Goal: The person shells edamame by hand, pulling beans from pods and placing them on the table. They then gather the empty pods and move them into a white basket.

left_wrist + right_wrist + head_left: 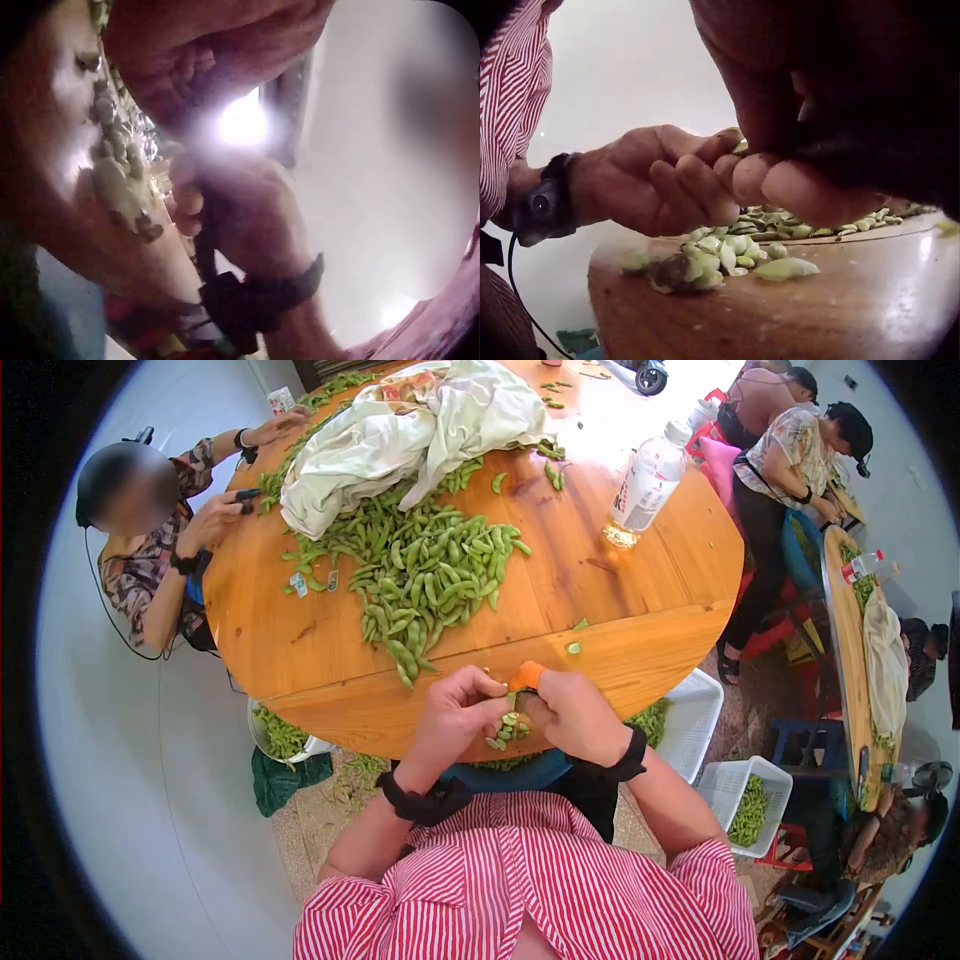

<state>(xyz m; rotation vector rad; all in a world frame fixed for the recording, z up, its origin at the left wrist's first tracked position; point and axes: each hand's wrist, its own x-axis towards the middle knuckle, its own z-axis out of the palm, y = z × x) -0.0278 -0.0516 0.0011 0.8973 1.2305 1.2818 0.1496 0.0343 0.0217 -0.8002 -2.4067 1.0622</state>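
Note:
My left hand (458,712) pinches a green soybean pod (512,701) between thumb and forefinger over the table's near edge. Curled in against the pod's other end, my right hand (578,715) grips it too, with an orange cover (527,676) on one finger. In the right wrist view the pod (739,142) shows only partly, the fingers hiding the rest. A small heap of shelled beans (739,251) lies on the wood below the hands, with a loose pod (787,268) beside it. The left wrist view is dim and glary.
Beyond my hands a large pile of pods (430,575) covers the round wooden table (300,650), under a bunched pale cloth (360,450). A bottle (645,485) stands at right. White baskets (700,725) sit on the floor. One person (150,560) works at left, others at right.

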